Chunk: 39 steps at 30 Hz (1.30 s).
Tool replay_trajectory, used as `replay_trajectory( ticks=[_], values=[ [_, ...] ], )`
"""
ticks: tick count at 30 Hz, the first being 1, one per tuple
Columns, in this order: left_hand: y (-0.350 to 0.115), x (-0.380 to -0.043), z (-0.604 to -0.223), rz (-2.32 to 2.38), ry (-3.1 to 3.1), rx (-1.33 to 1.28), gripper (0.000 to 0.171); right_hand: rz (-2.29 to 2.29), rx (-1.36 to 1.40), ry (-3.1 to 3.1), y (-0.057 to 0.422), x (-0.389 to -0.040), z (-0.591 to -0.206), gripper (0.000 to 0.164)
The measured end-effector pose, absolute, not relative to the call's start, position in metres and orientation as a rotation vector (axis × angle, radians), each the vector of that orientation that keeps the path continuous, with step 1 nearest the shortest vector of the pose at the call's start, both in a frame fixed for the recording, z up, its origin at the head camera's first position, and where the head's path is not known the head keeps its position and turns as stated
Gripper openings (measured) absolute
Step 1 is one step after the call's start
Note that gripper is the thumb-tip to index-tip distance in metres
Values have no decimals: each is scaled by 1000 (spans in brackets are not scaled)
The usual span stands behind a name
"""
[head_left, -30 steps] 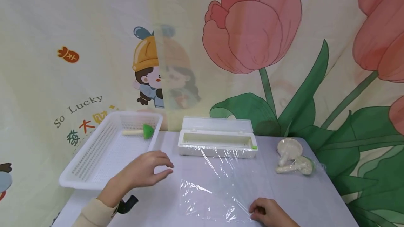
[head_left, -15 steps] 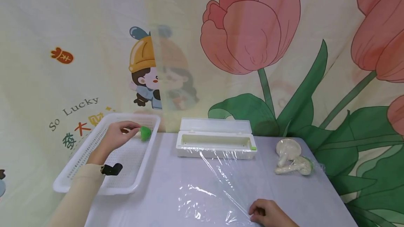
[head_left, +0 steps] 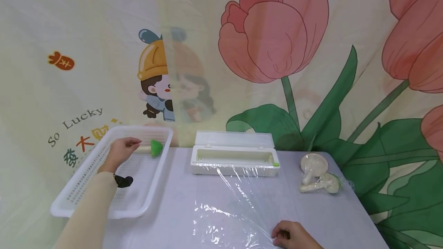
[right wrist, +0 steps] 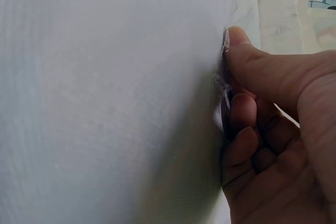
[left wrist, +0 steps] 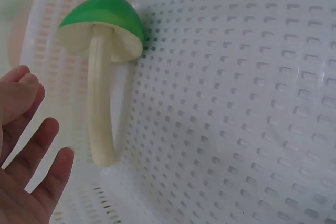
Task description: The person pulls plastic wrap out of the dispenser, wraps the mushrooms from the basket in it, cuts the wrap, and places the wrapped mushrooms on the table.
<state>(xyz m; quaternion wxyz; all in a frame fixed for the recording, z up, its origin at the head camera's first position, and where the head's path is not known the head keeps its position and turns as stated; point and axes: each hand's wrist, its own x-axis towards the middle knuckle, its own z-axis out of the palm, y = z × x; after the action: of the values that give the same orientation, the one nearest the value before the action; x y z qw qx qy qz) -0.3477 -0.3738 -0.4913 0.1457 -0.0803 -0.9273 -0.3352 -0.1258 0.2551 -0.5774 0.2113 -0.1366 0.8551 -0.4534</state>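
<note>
Over the white perforated basket (head_left: 154,199), my left hand (head_left: 119,153) hovers with nothing in its fingers. A toy mushroom (head_left: 157,148) with a green cap and cream stem lies inside, just beyond those fingertips. In the left wrist view the fingers are relaxed beside the mushroom (left wrist: 101,93), apart from its stem. At the front of the table my right hand (head_left: 292,234) pinches the corner of a sheet of cling film (head_left: 221,214). The right wrist view shows the crumpled film edge (right wrist: 222,100) between thumb and fingers. The sheet runs back to the white cling film box (head_left: 233,170), whose lid stands up.
Two film-wrapped mushrooms, one pale (head_left: 313,164) and one with a green cap (head_left: 325,183), lie at the right of the table. A printed curtain (head_left: 194,60) hangs right behind the table. A black strap (head_left: 123,181) sits on the left wrist.
My left hand has moved from above the table into the basket, reached the mushroom's stem, then drawn slightly back left. My right hand stays at the film's corner.
</note>
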Motion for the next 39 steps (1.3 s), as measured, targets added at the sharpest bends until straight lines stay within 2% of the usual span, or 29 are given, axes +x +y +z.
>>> replay_trajectory(
  ticks=[14,21,24,30,39],
  values=[
    [-378,-354,-525,-772,-2892,-123,36,-1264,-419,2399,257,-127,-579,10],
    [-379,-350,-527,-744,-2975,72,26,-1255,-458,2422,258,-125,-579,11],
    [-381,-349,-528,-773,-2958,45,21,-1250,-448,2426,259,-124,-579,12],
    [-383,-343,-518,-833,-2881,-82,16,-1263,-434,2435,259,-124,-578,13],
    [-373,-327,-485,-827,-2797,-121,18,-1287,-482,2415,258,-123,-579,12]
  ],
)
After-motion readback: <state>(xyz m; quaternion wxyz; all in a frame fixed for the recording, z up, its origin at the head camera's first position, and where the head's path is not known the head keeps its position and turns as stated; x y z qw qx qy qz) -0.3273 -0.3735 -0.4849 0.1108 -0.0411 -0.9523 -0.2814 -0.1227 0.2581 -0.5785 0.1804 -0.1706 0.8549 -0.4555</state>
